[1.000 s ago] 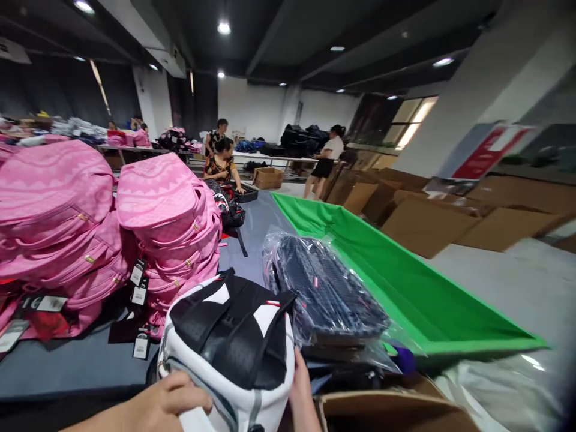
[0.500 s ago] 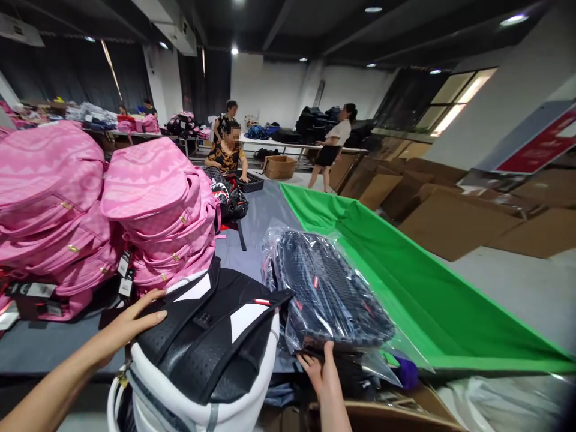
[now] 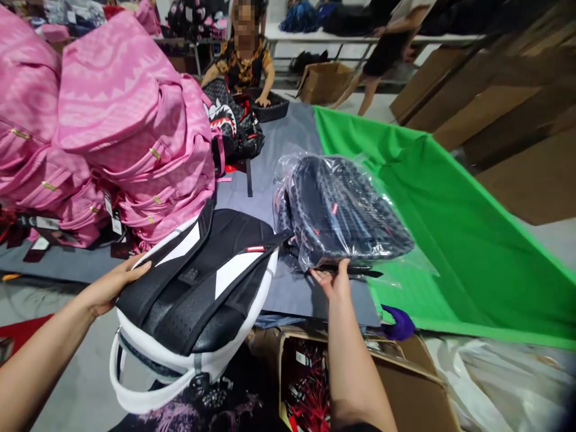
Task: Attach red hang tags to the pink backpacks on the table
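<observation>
A white and black backpack (image 3: 211,282) lies at the table's near edge, straps up and its white top handle hanging toward me. My left hand (image 3: 117,282) holds its left side, thumb on top and fingers mostly hidden beneath. To its right, a dark checkered backpack in clear plastic (image 3: 346,210) lies on the grey table. My right hand (image 3: 332,281) grips its near lower edge, with the thumb up against the plastic and the fingers under it. Piles of pink backpacks (image 3: 121,96) stand just beyond my left hand.
A green cloth (image 3: 477,240) borders the table's right side. Below the near edge sits an open cardboard box (image 3: 405,384) holding red-stringed tags (image 3: 308,384). Across the table, a person (image 3: 245,60) handles a black checkered bag (image 3: 274,108). Another person (image 3: 382,60) stands farther back.
The view has tilted down. The plastic-wrapped backpack has shifted away from the table's near edge, my right hand still at it. My left hand stays on the white and black backpack.
</observation>
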A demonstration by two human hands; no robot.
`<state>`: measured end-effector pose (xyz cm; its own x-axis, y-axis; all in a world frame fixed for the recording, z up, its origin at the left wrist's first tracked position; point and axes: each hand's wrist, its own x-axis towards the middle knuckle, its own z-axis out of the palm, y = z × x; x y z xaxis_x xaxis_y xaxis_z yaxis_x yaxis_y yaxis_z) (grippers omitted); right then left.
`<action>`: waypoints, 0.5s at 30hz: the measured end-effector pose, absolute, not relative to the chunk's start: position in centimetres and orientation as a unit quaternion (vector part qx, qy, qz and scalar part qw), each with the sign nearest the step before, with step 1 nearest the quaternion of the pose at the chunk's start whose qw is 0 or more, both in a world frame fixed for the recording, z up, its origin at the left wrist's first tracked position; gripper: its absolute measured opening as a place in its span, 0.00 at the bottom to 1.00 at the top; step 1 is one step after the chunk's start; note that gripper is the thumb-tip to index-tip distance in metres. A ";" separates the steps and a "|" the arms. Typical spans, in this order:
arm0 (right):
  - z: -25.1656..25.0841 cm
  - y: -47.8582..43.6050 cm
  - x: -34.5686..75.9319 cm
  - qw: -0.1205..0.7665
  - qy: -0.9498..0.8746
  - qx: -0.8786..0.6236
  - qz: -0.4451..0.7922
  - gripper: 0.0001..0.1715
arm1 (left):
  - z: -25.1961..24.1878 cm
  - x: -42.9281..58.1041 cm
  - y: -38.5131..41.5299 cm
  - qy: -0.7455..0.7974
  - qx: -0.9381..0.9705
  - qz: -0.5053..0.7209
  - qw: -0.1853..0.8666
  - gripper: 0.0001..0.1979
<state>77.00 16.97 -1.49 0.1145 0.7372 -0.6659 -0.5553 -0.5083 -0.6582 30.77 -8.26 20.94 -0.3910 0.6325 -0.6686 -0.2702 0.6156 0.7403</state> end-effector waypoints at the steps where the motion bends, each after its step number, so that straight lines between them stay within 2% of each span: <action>1: -1.6 17.6 77.3 0.483 -0.090 -0.563 0.664 0.42 | 20.8 31.4 -8.1 0.715 0.122 0.431 0.537 0.40; 6: -1.9 18.5 78.5 0.463 -0.130 -0.549 0.684 0.36 | 16.2 34.6 -6.9 0.702 0.113 0.508 0.486 0.42; 8: -2.2 17.5 78.6 0.455 -0.140 -0.560 0.678 0.29 | 12.3 36.7 -7.1 0.718 0.115 0.541 0.422 0.43; 11: -3.0 14.2 77.8 0.437 -0.168 -0.602 0.647 0.19 | 6.2 40.2 -8.7 0.753 0.122 0.547 0.345 0.39; 15: -3.6 7.2 73.8 0.354 -0.231 -0.633 0.649 0.21 | 1.2 41.6 -10.5 0.783 0.097 0.507 0.347 0.34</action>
